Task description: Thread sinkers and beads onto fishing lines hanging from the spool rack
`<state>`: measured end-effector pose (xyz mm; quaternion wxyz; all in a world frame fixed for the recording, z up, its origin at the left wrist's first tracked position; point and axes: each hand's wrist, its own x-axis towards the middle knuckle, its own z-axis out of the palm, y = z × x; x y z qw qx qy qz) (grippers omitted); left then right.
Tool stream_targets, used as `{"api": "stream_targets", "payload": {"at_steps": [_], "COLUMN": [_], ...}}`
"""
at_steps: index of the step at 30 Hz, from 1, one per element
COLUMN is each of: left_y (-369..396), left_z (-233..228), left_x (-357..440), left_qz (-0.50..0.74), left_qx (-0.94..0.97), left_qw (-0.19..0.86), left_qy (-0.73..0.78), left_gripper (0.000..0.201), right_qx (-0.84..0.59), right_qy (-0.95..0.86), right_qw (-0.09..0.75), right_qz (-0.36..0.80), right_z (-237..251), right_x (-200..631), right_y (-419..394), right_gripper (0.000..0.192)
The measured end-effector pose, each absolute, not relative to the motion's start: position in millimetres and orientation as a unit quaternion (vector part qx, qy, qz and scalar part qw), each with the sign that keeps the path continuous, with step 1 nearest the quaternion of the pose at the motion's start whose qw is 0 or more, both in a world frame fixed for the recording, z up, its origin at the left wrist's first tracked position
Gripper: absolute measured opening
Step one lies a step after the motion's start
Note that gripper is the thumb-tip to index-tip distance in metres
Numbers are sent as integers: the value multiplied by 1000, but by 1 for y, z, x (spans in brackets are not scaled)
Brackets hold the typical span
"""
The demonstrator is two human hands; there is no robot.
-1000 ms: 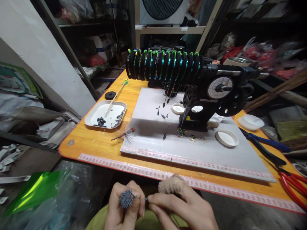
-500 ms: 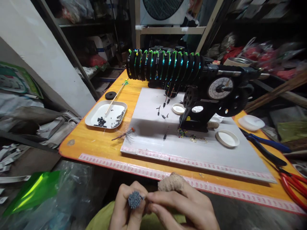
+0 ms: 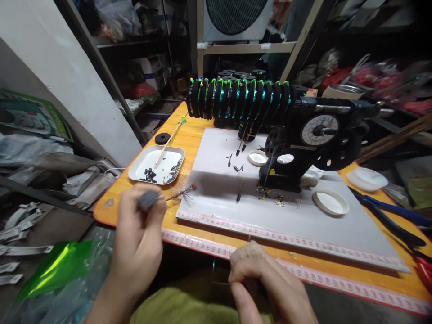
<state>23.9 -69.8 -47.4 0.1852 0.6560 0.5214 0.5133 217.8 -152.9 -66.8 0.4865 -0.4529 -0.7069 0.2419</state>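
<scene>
My left hand (image 3: pixel 137 234) is closed around a bundle of thin dark grey strands (image 3: pixel 148 199), its packed ends facing me, near the front left of the table. My right hand (image 3: pixel 266 279) is low by the table's front edge, thumb and forefinger pinched together. A thin strand (image 3: pixel 221 283) seems to stick out from its fingertips, too faint to name. One finger wears a beige wrap (image 3: pixel 249 251). Beyond my left hand lies a wire stem with an orange tip (image 3: pixel 184 193). A white tray (image 3: pixel 135 167) holds small black and metallic pieces.
A black geared machine (image 3: pixel 280 144) with a row of thread-wound rings stands on a grey board (image 3: pixel 216 198). Small lids (image 3: pixel 330 202), beads (image 3: pixel 265 192) and pliers (image 3: pixel 388 220) are around it. A pink measuring tape (image 3: pixel 202 243) runs along the yellow table's front edge.
My hands have parted. The left has moved left and up toward the tray with the bundle, while the right stays near the table's front edge. The view has shifted slightly.
</scene>
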Motion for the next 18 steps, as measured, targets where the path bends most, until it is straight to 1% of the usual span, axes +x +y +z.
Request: {"api": "stream_targets", "payload": {"at_steps": [1,5,7,9,12,14,15,16,18], "left_y": [-57,-22,-16,-16,-25,-40,-50,-61,-85], "left_z": [-43,-36,-38,-41,-43,-42,-42,-42,-46], "left_x": [21,20,20,18,13,13,14,16,24], "left_qz": [462,290,241,217,222,246,265,290,356], "left_qx": [689,773,784,790,794,793,787,776,704], "left_qw": [180,136,119,114,114,115,131,156,298], "left_qy": [529,547,559,562,555,546,542,537,537], "left_gripper": [4,14,17,18,20,19,17,17,18], "right_qx": [-443,-444,-451,-447,-440,-446,-447,-447,-442], "right_qy": [-713,-716,-716,-724,-734,-724,-717,-707,-686], "right_qw": [482,467,451,438,438,455,468,483,517], "right_qz": [250,267,283,291,275,263,259,257,258], "right_z": [-67,-67,-68,-70,-72,-71,-71,-70,-67], "right_x": [219,222,224,225,228,228,228,228,227], "right_y": [-152,-152,-152,-152,-151,-150,-150,-150,-150], "right_gripper": [22,19,17,16,14,13,13,14,17]}}
